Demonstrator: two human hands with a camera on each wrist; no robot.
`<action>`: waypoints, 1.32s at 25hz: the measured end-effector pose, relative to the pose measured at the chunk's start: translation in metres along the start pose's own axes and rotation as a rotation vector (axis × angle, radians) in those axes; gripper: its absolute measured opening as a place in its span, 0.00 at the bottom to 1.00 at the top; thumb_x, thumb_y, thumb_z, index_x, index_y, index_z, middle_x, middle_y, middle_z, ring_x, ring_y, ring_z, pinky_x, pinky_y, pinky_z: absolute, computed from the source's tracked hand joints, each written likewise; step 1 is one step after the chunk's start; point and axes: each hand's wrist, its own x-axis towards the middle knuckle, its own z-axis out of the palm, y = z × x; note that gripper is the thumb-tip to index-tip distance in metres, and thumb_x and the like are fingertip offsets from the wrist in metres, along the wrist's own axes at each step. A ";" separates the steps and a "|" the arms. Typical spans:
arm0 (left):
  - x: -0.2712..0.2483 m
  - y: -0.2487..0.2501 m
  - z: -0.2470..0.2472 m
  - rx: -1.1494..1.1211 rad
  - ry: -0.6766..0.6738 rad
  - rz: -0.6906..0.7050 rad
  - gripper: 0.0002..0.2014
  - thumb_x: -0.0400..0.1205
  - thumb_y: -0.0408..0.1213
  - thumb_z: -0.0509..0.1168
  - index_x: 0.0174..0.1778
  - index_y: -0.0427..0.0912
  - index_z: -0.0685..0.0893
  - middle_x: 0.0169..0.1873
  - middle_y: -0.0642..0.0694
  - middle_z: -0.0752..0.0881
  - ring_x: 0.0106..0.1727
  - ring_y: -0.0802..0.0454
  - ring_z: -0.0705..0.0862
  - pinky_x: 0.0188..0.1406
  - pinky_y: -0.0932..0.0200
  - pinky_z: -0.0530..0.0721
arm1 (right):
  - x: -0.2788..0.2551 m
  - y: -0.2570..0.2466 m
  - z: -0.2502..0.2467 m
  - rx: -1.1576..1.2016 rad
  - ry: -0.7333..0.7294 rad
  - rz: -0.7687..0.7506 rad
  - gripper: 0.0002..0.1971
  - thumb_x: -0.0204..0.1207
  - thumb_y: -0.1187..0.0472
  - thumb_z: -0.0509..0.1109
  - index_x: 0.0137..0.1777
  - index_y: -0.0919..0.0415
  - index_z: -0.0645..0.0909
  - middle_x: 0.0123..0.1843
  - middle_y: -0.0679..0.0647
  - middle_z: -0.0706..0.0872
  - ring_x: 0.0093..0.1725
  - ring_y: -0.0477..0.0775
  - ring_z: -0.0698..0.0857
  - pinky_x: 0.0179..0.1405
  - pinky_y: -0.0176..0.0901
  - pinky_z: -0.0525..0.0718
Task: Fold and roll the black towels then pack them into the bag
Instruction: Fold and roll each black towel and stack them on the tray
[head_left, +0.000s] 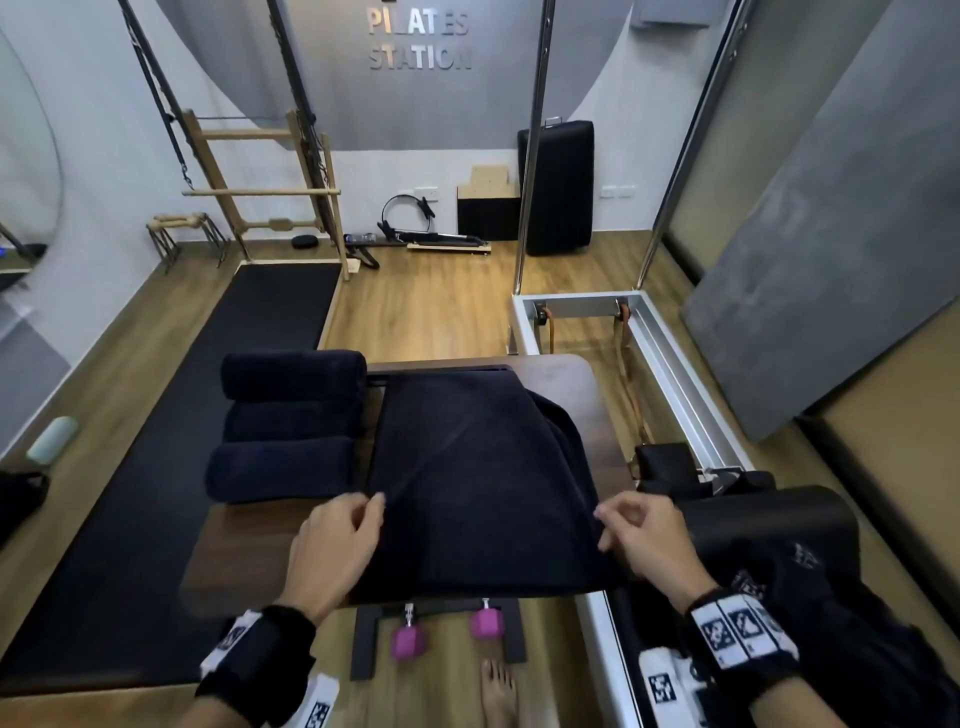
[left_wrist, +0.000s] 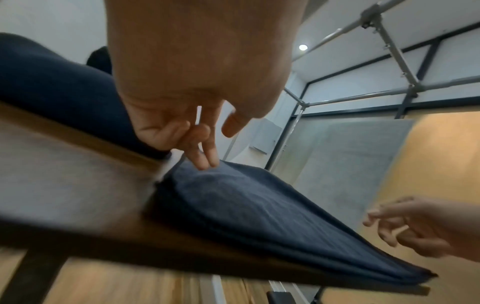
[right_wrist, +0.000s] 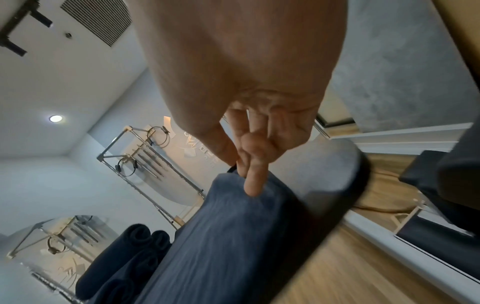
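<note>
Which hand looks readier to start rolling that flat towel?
Probably the right hand: it pinches the towel's right edge. The left hand only touches the left edge with straight fingers.

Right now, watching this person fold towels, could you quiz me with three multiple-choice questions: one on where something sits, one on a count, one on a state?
1. Where are the rolled black towels?
A. left of the flat black towel
B. on the floor
C. in a bag

2. How many pink dumbbells lie under the dark wooden table?
A. one
B. two
C. four

3. What are the hands doing?
A. resting at the person's sides
B. lifting a dumbbell
C. working the flat towel's side edges

Answers:
1. A, the rolls lie on the table beside it.
2. B, two show by the bare foot.
3. C, the left hand touches one edge and the right hand pinches the other.
</note>
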 end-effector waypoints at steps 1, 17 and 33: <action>0.013 0.014 0.002 0.022 0.025 0.055 0.24 0.85 0.65 0.58 0.37 0.50 0.84 0.32 0.55 0.88 0.38 0.53 0.87 0.41 0.47 0.86 | 0.015 -0.009 -0.001 0.004 0.029 -0.023 0.12 0.84 0.64 0.74 0.37 0.61 0.88 0.28 0.57 0.90 0.18 0.39 0.78 0.22 0.24 0.73; 0.177 0.096 0.085 0.440 -0.577 0.179 0.63 0.73 0.74 0.74 0.94 0.62 0.39 0.91 0.58 0.29 0.90 0.43 0.24 0.80 0.11 0.36 | 0.185 -0.067 0.066 -0.272 0.091 -0.028 0.04 0.79 0.63 0.78 0.53 0.57 0.90 0.41 0.52 0.89 0.52 0.59 0.88 0.51 0.47 0.86; 0.178 0.088 0.087 0.400 -0.543 0.187 0.63 0.71 0.76 0.73 0.93 0.63 0.41 0.91 0.60 0.30 0.90 0.45 0.25 0.81 0.12 0.35 | 0.222 -0.054 0.033 -0.083 0.154 0.156 0.23 0.74 0.45 0.81 0.31 0.62 0.80 0.22 0.59 0.86 0.13 0.51 0.78 0.16 0.36 0.74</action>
